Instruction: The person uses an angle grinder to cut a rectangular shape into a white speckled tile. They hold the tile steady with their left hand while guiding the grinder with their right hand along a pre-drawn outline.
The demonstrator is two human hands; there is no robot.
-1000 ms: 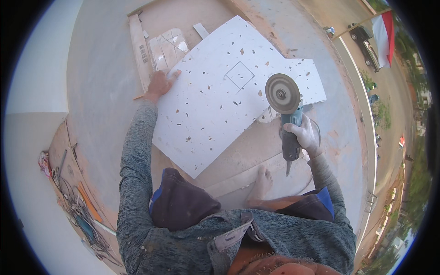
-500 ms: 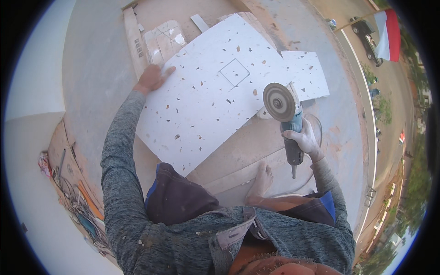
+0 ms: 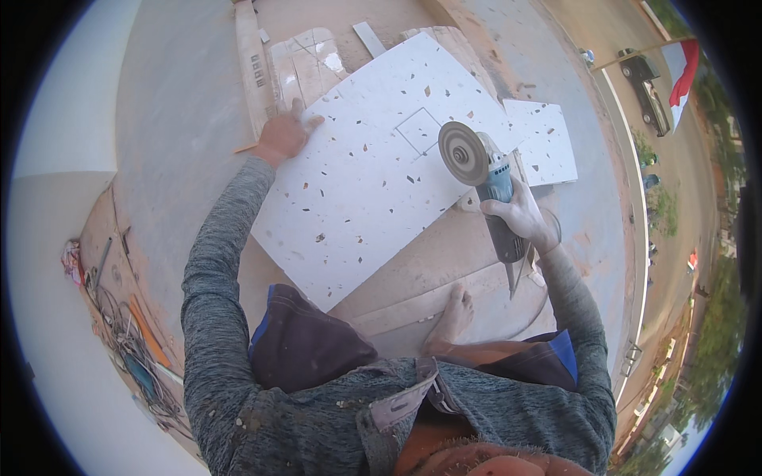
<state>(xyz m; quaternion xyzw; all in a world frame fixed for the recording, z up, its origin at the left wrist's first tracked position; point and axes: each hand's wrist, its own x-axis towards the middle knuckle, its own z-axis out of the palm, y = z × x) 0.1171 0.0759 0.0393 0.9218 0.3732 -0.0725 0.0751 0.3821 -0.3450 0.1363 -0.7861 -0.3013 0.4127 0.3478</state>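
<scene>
My left hand (image 3: 286,140) rests on the upper-left edge of a large white speckled board (image 3: 351,197), its fingers apart. A thin square outline (image 3: 417,133) is marked on the board. My right hand (image 3: 524,214) grips a teal-and-black angle grinder (image 3: 497,185), whose grey disc (image 3: 462,152) hangs over the board just right of and below the square. A second speckled white piece (image 3: 546,135) lies beyond the large board's right corner. My bare foot (image 3: 452,317) is on the dusty floor below the board.
Worn boards (image 3: 305,59) lie under and behind the white board. Tangled cables and tools (image 3: 139,365) lie at the left beside a white wall (image 3: 55,278). A ledge edge runs along the right, with a dark vehicle (image 3: 644,87) and red-and-white flag (image 3: 683,79) beyond.
The grinder's disc has moved left and slightly up, nearer the marked square. My left hand stays on the board edge, with a finger now raised further upward.
</scene>
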